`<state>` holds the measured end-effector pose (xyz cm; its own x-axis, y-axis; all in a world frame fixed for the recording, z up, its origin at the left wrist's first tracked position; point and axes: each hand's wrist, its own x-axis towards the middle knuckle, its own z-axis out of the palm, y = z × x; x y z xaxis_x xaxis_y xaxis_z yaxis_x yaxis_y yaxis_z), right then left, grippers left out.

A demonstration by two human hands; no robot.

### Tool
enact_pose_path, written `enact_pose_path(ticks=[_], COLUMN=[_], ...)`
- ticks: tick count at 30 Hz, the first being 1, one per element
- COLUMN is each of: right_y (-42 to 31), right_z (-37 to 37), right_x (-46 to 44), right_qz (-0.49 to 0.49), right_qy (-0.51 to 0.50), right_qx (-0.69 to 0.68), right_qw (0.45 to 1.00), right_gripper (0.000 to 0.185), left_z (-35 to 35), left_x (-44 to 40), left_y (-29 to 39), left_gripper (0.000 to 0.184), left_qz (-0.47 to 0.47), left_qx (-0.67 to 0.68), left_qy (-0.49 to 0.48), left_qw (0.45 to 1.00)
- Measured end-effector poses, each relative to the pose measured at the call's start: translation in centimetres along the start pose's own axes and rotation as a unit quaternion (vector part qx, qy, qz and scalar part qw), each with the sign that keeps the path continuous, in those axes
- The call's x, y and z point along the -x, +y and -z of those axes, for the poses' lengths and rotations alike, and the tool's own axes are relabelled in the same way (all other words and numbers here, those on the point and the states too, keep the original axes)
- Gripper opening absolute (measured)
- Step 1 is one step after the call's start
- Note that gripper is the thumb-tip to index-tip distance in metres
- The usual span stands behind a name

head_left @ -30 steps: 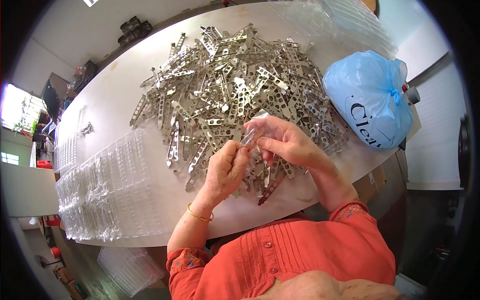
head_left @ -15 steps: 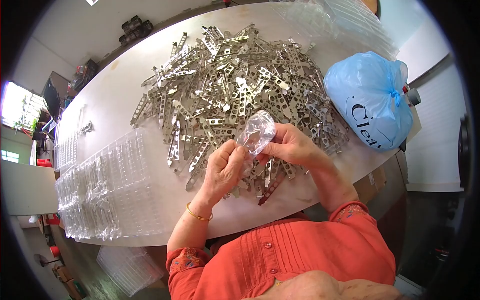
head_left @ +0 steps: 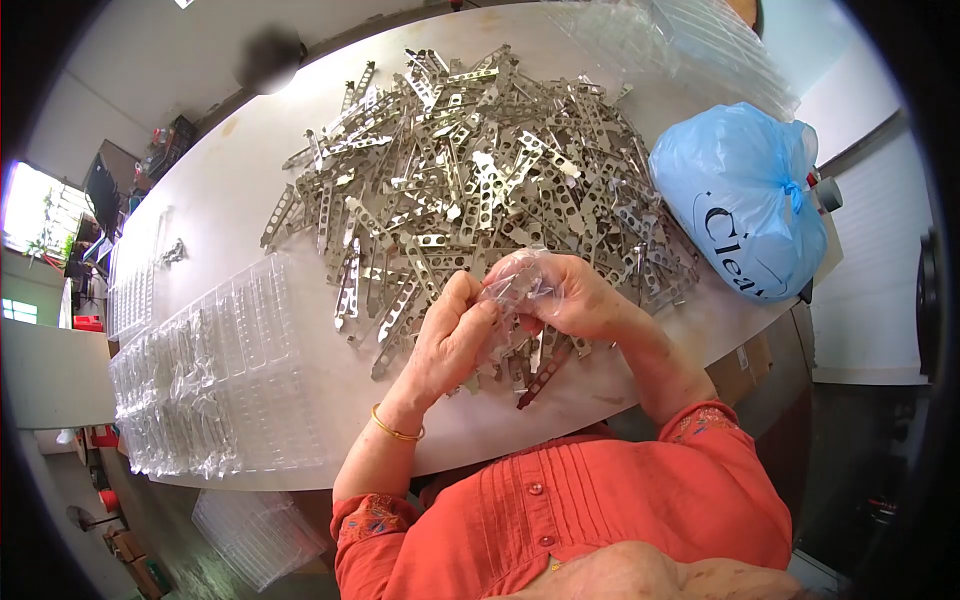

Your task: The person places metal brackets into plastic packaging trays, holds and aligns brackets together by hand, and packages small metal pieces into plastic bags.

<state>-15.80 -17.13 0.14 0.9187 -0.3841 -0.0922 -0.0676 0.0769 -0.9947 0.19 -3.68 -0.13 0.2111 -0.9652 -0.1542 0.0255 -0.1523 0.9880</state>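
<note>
A crumpled clear plastic bag (head_left: 526, 280) is held between both hands over the near edge of the metal pile. My left hand (head_left: 455, 338) is closed on the lower left part of the bag. My right hand (head_left: 582, 295) has its fingers closed on the bag's right side. Whether a metal piece is inside the bag I cannot make out. Beyond the hands lies a large heap of flat metal strips (head_left: 485, 190) with round holes, strewn over the white table (head_left: 220, 190).
On the left, a clear compartment tray (head_left: 270, 350) holds wrapped pieces, with another clear tray (head_left: 135, 285) behind it. A stuffed blue bag (head_left: 735, 190) stands at the right. More clear trays (head_left: 700, 50) lie at the far right, and one (head_left: 258, 535) sits below the table edge.
The plastic bag's upper part has come down and bunched between the hands. My right hand has moved slightly left, closer to my left hand. A dark blurred spot appears at the upper left.
</note>
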Motion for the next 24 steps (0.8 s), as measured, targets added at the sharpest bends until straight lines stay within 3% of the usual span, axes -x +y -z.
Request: enact_pose_path(ticks=[3, 6, 8, 9, 13, 16, 19, 21, 24], right_y=[-0.9, -1.0, -0.2, 0.0, 0.0, -0.2, -1.2, -0.6, -1.2], right_z=[-0.3, -0.1, -0.1, -0.1, -0.2, -0.4, 0.1, 1.0, 2.1], right_x=[0.1, 0.2, 0.0, 0.0, 0.1, 0.1, 0.2, 0.0, 0.3], right_qz=[0.022, 0.010, 0.044, 0.079, 0.053, 0.087, 0.018, -0.040, -0.018], right_qy=[0.006, -0.022, -0.015, -0.007, -0.006, -0.003, 0.018, 0.090, 0.059], right_qx=[0.038, 0.045, 0.063, 0.082, 0.088, 0.133, 0.118, -0.022, -0.098], right_qw=[0.999, 0.999, 0.997, 0.994, 0.995, 0.987, 0.993, 0.995, 0.993], right_gripper=[0.029, 0.043, 0.043, 0.042, 0.035, 0.036, 0.029, 0.024, 0.024], left_z=[0.3, 0.2, -0.7, -0.7, -0.6, -0.5, -0.2, 0.0, -0.2], left_x=[-0.2, -0.1, -0.1, -0.1, 0.0, 0.1, 0.1, 0.2, 0.1], left_y=[-0.7, -0.8, -1.0, -1.0, -0.5, -0.5, -0.7, -0.7, -0.4], left_gripper=[0.014, 0.012, 0.017, 0.017, 0.019, 0.014, 0.010, 0.009, 0.008], left_qz=[-0.041, 0.013, -0.051, -0.051, -0.031, -0.047, -0.052, -0.044, -0.087], left_qx=[-0.017, -0.006, 0.054, 0.054, 0.062, 0.033, 0.019, 0.020, -0.059], left_qy=[-0.010, -0.036, -0.005, -0.006, -0.040, -0.035, -0.018, -0.017, 0.024], left_qw=[0.999, 0.999, 0.997, 0.997, 0.997, 0.998, 0.998, 0.999, 0.994])
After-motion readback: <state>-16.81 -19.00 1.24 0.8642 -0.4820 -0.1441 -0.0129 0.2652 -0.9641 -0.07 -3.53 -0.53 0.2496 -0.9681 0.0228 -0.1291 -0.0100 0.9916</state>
